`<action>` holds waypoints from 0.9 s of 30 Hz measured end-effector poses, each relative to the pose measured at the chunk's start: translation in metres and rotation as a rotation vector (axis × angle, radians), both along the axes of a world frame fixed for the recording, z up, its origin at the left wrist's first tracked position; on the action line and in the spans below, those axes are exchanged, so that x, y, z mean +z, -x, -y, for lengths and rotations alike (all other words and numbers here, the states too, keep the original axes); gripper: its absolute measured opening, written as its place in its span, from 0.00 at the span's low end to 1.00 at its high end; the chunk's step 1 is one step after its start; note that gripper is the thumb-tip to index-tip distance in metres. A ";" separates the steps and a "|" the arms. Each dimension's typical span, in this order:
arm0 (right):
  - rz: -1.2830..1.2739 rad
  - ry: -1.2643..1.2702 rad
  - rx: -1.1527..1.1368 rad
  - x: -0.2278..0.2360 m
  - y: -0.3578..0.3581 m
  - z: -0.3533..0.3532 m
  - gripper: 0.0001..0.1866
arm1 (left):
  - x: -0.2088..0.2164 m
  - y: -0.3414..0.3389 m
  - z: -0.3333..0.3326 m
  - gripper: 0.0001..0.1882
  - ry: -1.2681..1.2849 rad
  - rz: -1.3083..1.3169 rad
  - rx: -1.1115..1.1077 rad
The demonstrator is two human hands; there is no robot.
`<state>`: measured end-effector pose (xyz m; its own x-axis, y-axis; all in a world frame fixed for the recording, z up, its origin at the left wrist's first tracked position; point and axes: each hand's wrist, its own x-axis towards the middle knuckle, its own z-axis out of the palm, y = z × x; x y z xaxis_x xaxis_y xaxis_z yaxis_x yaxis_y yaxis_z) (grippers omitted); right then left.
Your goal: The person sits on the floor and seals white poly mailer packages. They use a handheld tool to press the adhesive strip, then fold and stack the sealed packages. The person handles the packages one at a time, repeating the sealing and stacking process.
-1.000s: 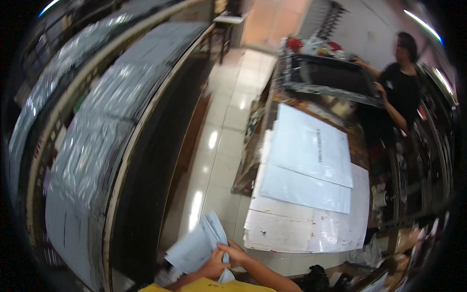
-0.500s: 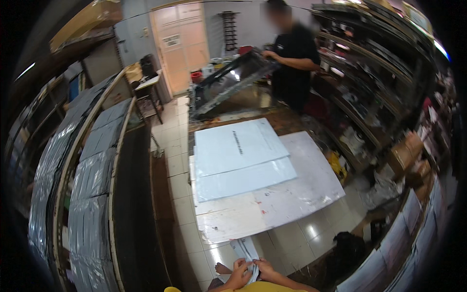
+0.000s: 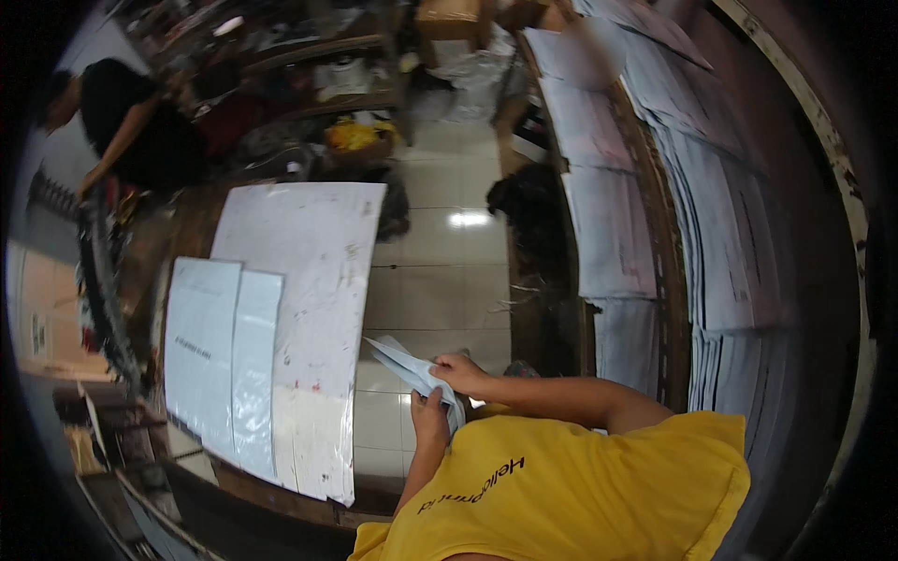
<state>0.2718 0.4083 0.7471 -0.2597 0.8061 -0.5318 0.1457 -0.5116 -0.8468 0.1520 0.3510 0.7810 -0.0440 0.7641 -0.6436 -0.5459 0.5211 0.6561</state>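
My left hand is closed on the lower side of a folded sheaf of pale blue sheets. Just above it, my right hand grips the upper edge of the same sheaf. The sheets look thin and bendy, and fan apart a little at their far left end. They are held in front of my yellow shirt, to the right of a white-topped table. On that table lie two overlapping stacks of pale blue printed sheets, one large and one partly covered.
Racks on the right hold rows of pale sheets. Beyond the tiled floor are a cardboard box and clear plastic wrapping. At the far left, a co-worker in black stands by a dark-framed screen. Cluttered shelves line the back.
My view has swung to the right, bringing the right-hand racks into the middle right and the table to the left. Both hands still hold the sheets. The co-worker's frame now appears at the far left.
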 end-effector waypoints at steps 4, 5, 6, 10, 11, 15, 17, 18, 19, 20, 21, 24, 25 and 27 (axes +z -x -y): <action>-0.053 0.002 -0.222 0.000 -0.010 -0.026 0.14 | -0.011 -0.001 -0.042 0.15 0.012 0.035 -0.058; -0.039 -0.006 -0.242 0.005 -0.015 -0.034 0.14 | -0.011 0.000 -0.053 0.15 0.000 0.052 -0.067; -0.021 -0.018 -0.263 0.009 -0.022 -0.044 0.14 | -0.012 -0.001 -0.067 0.14 -0.015 0.073 -0.077; 0.113 -0.087 -0.158 0.045 -0.045 -0.092 0.12 | -0.016 -0.003 -0.105 0.12 -0.079 0.023 -0.121; 0.152 -0.116 -0.121 0.047 -0.050 -0.101 0.12 | -0.020 -0.003 -0.111 0.12 -0.105 -0.016 -0.163; 0.214 -0.247 -0.135 0.060 -0.075 -0.130 0.13 | -0.026 -0.006 -0.133 0.10 -0.124 -0.138 -0.257; 0.282 -0.291 -0.140 0.066 -0.086 -0.139 0.13 | -0.030 -0.009 -0.142 0.10 -0.165 -0.177 -0.277; 0.296 -0.313 -0.168 0.067 -0.089 -0.142 0.14 | -0.033 -0.011 -0.145 0.10 -0.180 -0.187 -0.270; 0.310 -0.334 -0.194 0.069 -0.092 -0.147 0.14 | -0.036 -0.014 -0.148 0.09 -0.194 -0.197 -0.261; 0.347 -0.285 -0.187 0.074 -0.095 -0.152 0.15 | -0.039 -0.016 -0.151 0.09 -0.208 -0.209 -0.250; 0.359 -0.331 -0.239 0.070 -0.099 -0.154 0.14 | -0.039 -0.020 -0.155 0.09 -0.200 -0.235 -0.264; 0.423 -0.442 -0.346 0.056 -0.110 -0.161 0.12 | -0.041 -0.025 -0.171 0.08 -0.191 -0.322 -0.296; 0.463 -0.458 -0.354 0.055 -0.116 -0.166 0.11 | -0.044 -0.024 -0.175 0.07 -0.199 -0.354 -0.301; 0.537 -0.486 -0.327 0.056 -0.129 -0.178 0.10 | -0.044 -0.026 -0.184 0.07 -0.208 -0.389 -0.274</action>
